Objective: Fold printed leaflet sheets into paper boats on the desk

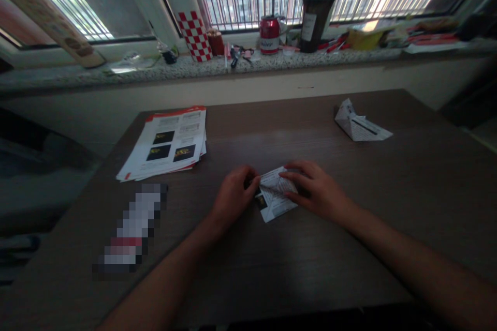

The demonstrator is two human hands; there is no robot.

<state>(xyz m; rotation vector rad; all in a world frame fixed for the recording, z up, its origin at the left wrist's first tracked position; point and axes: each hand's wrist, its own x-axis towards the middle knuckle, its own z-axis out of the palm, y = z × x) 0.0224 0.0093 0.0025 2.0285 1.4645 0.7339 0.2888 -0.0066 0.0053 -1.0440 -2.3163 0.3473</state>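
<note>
A small folded sheet of printed paper (276, 197) lies on the brown table between my two hands, with crease lines across its face. My left hand (237, 190) is closed at its left edge, thumb and forefinger pinching the paper there. From the right, my right hand (313, 186) reaches over the paper's right edge. Its fingers are bent and slightly apart, the tips resting on the paper. Whether its thumb grips from below is hard to see. Farther back at the right stands a folded paper figure (359, 123) made of similar print.
A stack of printed sheets (174, 137) lies at the back left of the table (240, 129). Nearer, a pixelated oblong object (132, 227) rests on the tabletop. Along the windowsill stand a checkered bottle (194, 31), a red can (269, 36) and a dark cup (316, 20).
</note>
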